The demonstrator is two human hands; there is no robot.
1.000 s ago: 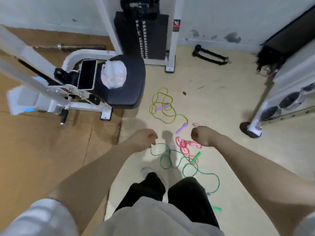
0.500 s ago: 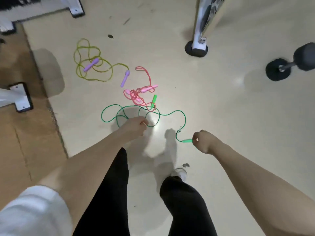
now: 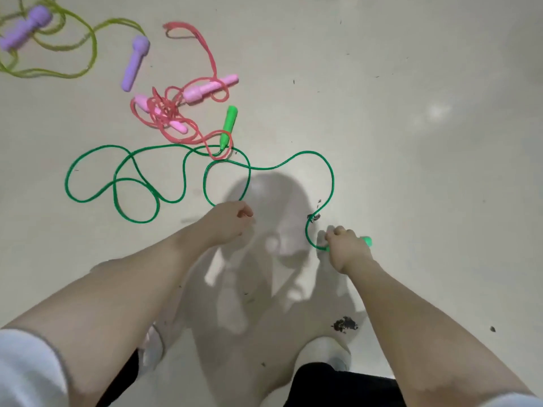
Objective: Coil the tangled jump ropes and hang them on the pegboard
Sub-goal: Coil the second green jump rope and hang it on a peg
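Observation:
A green jump rope lies in loose loops on the pale floor. My right hand grips one of its green handles close to the floor. My left hand has curled fingers over the bottom of a rope loop, which runs in under the hand. The other green handle lies across a loop of the tangled pink rope, whose pink handles sit in the knot. A yellow-green rope with purple handles lies at the top left. No pegboard is in view.
My white shoes stand just below my hands, with black trouser legs at the bottom edge. Dark debris marks the floor by the right shoe. Bare floor stretches to the right.
The view has dropped much closer to the floor. My right hand now wraps the green handle it was reaching. My left hand stays at the green loop.

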